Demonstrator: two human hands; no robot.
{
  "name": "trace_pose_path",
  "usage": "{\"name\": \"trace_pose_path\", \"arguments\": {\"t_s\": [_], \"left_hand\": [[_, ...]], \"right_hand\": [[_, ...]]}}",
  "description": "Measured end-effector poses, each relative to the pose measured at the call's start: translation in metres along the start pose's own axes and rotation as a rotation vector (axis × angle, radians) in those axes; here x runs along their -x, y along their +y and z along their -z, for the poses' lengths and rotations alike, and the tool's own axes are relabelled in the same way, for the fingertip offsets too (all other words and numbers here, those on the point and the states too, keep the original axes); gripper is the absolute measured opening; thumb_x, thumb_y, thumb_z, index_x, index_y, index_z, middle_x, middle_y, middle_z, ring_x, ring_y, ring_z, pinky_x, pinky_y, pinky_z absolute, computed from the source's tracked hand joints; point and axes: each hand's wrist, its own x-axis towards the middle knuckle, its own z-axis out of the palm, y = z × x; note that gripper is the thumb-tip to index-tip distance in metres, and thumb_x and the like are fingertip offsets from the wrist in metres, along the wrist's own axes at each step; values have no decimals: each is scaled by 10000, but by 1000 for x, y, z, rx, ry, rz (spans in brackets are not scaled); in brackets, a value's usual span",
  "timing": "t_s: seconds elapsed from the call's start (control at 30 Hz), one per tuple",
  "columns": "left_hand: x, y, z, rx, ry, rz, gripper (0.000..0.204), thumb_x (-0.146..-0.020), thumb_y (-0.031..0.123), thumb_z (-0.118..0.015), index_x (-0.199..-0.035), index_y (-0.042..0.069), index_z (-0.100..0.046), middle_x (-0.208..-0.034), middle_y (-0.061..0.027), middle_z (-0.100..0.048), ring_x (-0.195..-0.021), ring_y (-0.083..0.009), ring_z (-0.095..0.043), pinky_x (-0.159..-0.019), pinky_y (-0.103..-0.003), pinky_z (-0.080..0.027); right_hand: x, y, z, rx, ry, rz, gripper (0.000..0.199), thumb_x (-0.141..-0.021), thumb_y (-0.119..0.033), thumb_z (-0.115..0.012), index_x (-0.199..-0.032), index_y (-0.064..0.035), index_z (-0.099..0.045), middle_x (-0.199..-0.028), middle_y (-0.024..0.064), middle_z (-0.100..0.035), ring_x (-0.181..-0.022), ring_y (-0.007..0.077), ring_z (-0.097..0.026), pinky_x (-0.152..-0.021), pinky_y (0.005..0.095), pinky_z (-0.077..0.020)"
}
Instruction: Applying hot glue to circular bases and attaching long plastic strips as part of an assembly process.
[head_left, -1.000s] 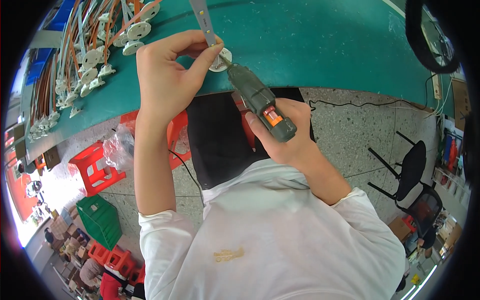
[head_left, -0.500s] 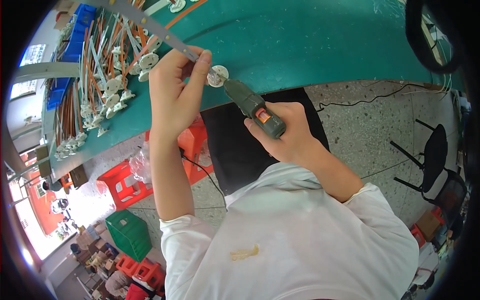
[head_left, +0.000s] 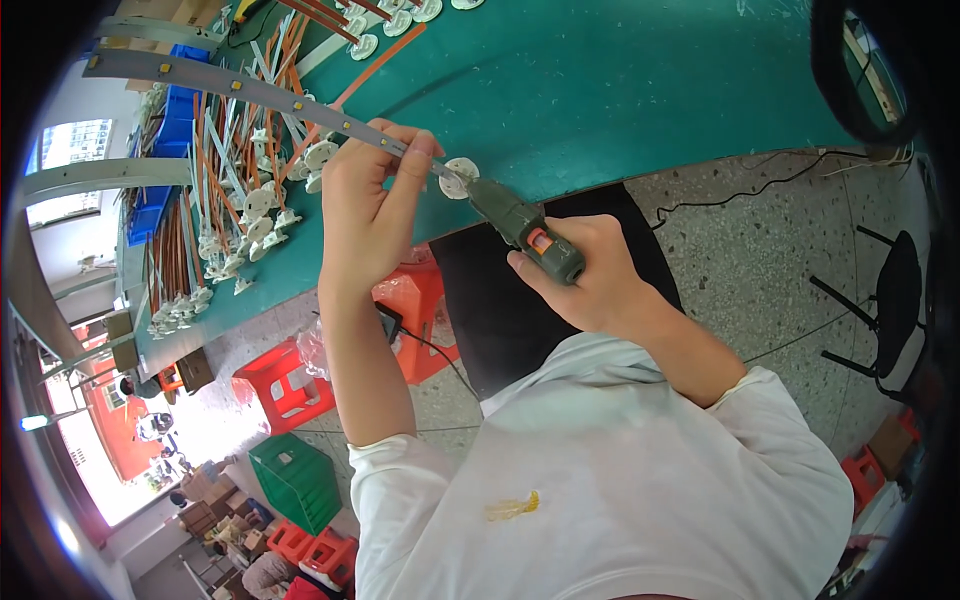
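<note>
My left hand [head_left: 368, 205] pinches the near end of a long grey strip [head_left: 230, 88] that runs up and to the left across the green table [head_left: 620, 80]. A small white round disc [head_left: 460, 178] lies on the table at the strip's end, by my fingertips. My right hand [head_left: 590, 275] grips a dark green electric screwdriver [head_left: 525, 228] with an orange switch. Its tip points at the white disc and the strip's end.
Many strips with white discs and orange strips [head_left: 240, 190] lie heaped on the table's left. Blue bins [head_left: 170, 130] stand behind them. Red stools [head_left: 285, 380] and a green crate [head_left: 295, 480] sit on the floor at left, a black chair [head_left: 890, 300] at right.
The strip has swung from pointing up to lying out toward the left. Both hands and the screwdriver stay together at the white disc near the table edge.
</note>
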Motion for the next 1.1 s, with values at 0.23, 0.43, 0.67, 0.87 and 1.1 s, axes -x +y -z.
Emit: {"name": "trace_pose_path", "arguments": {"t_s": [0.23,0.43,0.67,0.87,1.1], "left_hand": [[2,3,11,108,-65,11,69,-859,-7,-694,-918,-42,-696,-830,-80,-675,-726,-131,-654,-679,-267,-531],[3,4,19,146,-135,64,124,-879,-51,-698,-1002,-65,-691,-910,-71,-682,-821,-122,-682,-719,-227,-527],[3,3,22,90,-121,103,118,-870,-52,-707,-986,-71,-701,-883,-80,-697,-800,-135,-700,-708,-226,-541],[7,5,17,166,-54,104,112,-836,-51,-727,-943,-80,-709,-872,-86,-695,-799,-145,-697,-693,-233,-535],[9,-7,18,65,127,-31,55,-806,-34,-770,-852,-56,-748,-832,-44,-703,-722,-83,-616,-613,-204,-452]], "right_hand": [[2,4,2,-45,-7,-26,190,-828,-111,-737,-739,3,-613,-566,88,-539,-476,195,-505,-486,313,-381],[3,6,3,-91,-35,-77,195,-828,-105,-737,-733,10,-611,-566,82,-550,-479,173,-500,-493,303,-383],[2,7,5,-130,-67,-148,184,-833,-102,-734,-740,7,-619,-583,69,-567,-503,151,-513,-511,299,-396],[2,11,5,-133,-52,-136,157,-842,-83,-730,-763,16,-638,-608,63,-590,-543,111,-533,-532,282,-411],[7,19,8,-308,1,-226,118,-855,-60,-726,-811,25,-659,-652,22,-612,-609,59,-524,-564,253,-418]]}}
